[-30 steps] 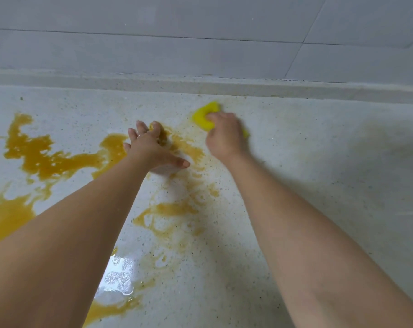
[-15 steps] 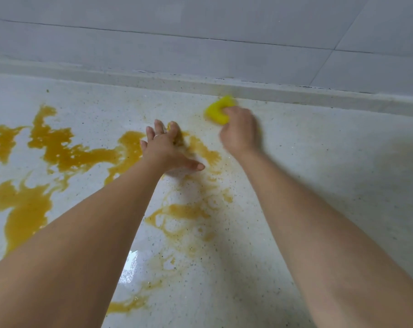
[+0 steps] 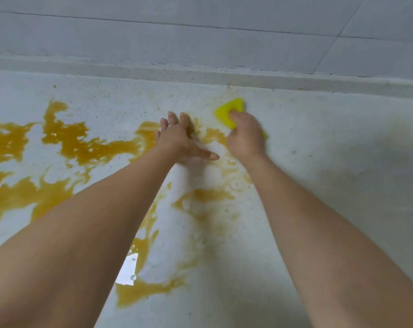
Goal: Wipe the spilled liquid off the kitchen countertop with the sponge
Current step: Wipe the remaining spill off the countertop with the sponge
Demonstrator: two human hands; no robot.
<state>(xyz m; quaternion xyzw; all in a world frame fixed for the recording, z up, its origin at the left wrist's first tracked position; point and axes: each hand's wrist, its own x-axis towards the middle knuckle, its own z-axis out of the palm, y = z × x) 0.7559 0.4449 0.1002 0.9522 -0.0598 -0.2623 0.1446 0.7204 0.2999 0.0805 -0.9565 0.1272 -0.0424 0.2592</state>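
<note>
The right hand [image 3: 246, 136] is the grip here: its fingers curl down over a yellow sponge [image 3: 230, 111] and clasp it against the surface [image 3: 330, 162]. Most of the sponge lies under the hand; a wedge-shaped corner sticks out beyond the fingertips, pointing up and left toward the raised back ledge [image 3: 200, 74], and a thin yellow sliver shows at the hand's right edge. So the sponge's long axis seems to run diagonally, from far-left to near-right, though the hand hides too much to be sure. The hand is slightly blurred.

Just left of it, close but apart, the left hand [image 3: 177, 140] lies flat on the surface with fingers straight and spread, thumb pointing right, grasping nothing.

Amber spilled liquid [image 3: 82, 140] pools thickly to the left, thinner smears lie between and below the two hands, and another patch sits near the left forearm. A grey tiled wall [image 3: 200, 39] rises behind the ledge.
</note>
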